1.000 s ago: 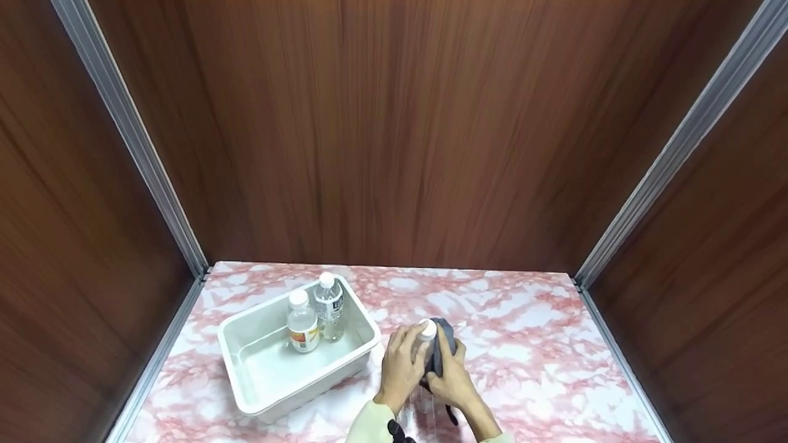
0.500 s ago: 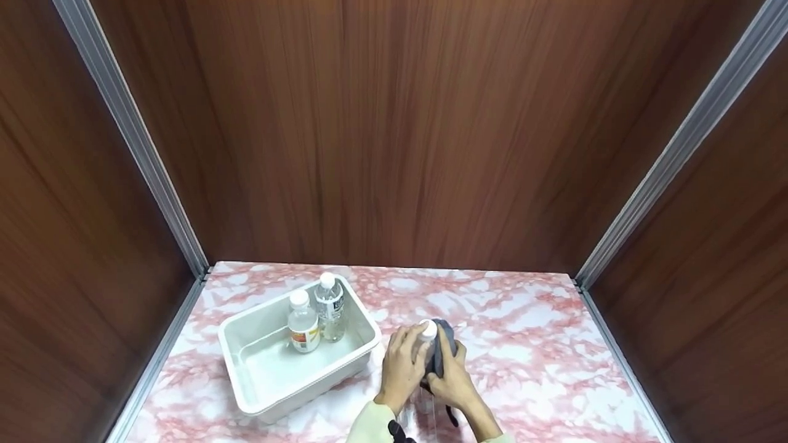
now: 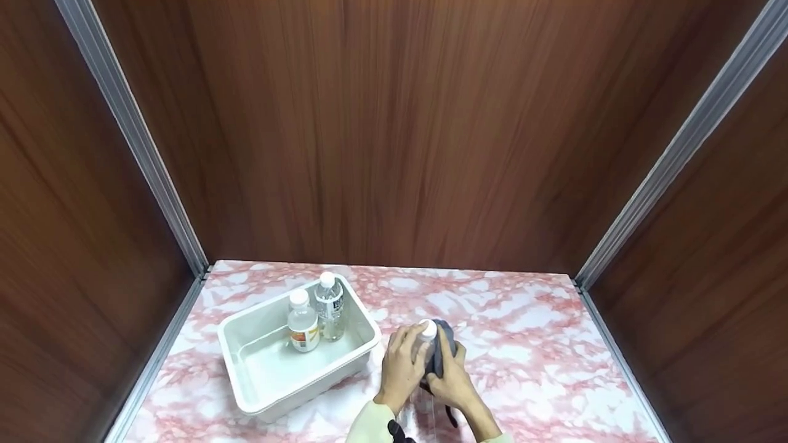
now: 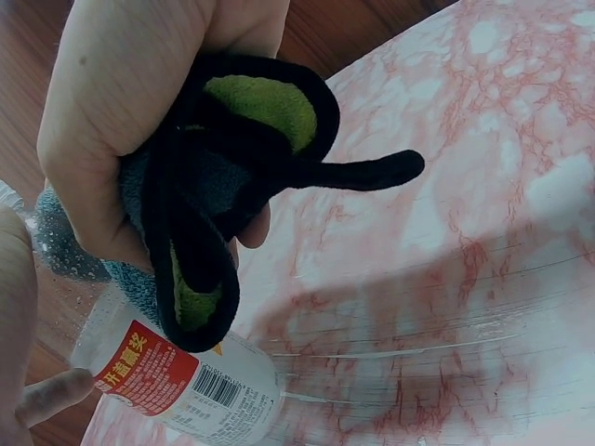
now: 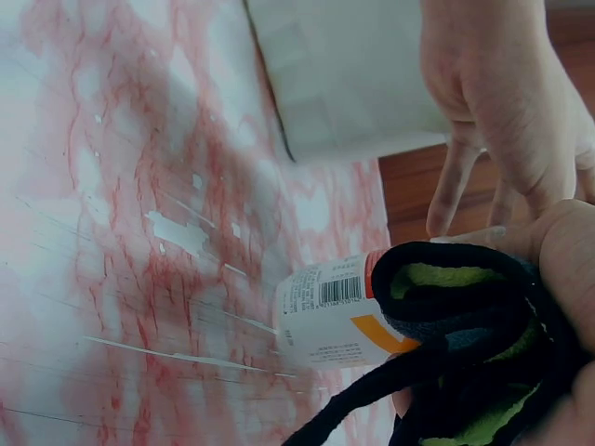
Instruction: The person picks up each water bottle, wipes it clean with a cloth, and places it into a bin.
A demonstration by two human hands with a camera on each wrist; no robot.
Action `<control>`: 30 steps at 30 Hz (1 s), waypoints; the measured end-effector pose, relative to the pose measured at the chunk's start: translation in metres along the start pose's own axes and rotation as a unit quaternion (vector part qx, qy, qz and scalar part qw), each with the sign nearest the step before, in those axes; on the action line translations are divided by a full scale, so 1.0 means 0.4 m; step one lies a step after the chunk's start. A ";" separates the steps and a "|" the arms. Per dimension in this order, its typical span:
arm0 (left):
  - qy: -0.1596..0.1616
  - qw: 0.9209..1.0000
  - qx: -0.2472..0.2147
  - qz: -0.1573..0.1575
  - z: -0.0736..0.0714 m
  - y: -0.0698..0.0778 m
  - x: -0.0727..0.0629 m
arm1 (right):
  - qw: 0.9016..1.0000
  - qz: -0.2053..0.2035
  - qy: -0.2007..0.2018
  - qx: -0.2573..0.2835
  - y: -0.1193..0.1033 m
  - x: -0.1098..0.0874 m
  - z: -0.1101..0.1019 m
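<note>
Right of the bin, a clear bottle (image 3: pixel 428 330) with a white cap stands on the table between the two hands. My left hand (image 3: pixel 399 369) grips it around its upper part. In my right hand (image 3: pixel 454 380) is a bunched grey cleaning cloth (image 3: pixel 446 346), pressed against the bottle's right side. The left wrist view shows the cloth (image 4: pixel 311 175) with black edging, green lining and a hanging loop, over the bottle's red-and-white label (image 4: pixel 223 386). Seen from the right wrist, the label (image 5: pixel 325 321) is partly covered by the folded cloth (image 5: pixel 465 255).
A white plastic bin (image 3: pixel 295 389) sits on the left of the pink-marbled table (image 3: pixel 529 344). Inside it stand two white-capped bottles, a labelled one (image 3: pixel 303 329) and a clearer one (image 3: pixel 331 311). Brown wood-grain panels (image 3: pixel 394 135) with metal posts enclose the table.
</note>
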State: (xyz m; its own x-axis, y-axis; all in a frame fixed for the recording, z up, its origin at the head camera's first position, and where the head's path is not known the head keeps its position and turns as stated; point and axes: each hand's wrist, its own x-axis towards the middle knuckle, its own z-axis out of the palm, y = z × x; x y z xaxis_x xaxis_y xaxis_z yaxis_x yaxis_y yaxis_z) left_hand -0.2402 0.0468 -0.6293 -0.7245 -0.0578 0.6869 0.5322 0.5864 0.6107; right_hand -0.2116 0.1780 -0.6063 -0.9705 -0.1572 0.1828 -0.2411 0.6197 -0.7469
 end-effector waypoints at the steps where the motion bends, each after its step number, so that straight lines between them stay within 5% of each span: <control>1: 0.001 1.000 0.000 0.002 0.001 0.000 0.001 | 1.000 -0.003 0.003 -0.001 0.000 0.000 0.000; 19: 0.010 1.000 0.009 0.014 0.001 -0.003 0.000 | 1.000 -0.001 -0.004 -0.001 0.005 -0.002 0.003; 30: 0.006 1.000 0.003 0.007 -0.001 -0.002 0.000 | 0.999 0.034 -0.009 0.007 0.018 -0.007 0.013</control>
State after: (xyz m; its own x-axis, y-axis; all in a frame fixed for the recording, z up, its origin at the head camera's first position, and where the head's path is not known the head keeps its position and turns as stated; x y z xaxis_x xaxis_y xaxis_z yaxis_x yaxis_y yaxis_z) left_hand -0.2404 0.0462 -0.6296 -0.7115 -0.0592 0.7002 0.5394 0.5926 0.5982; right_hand -0.2104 0.1789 -0.6155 -0.9843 -0.1299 0.1195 -0.1746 0.6187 -0.7659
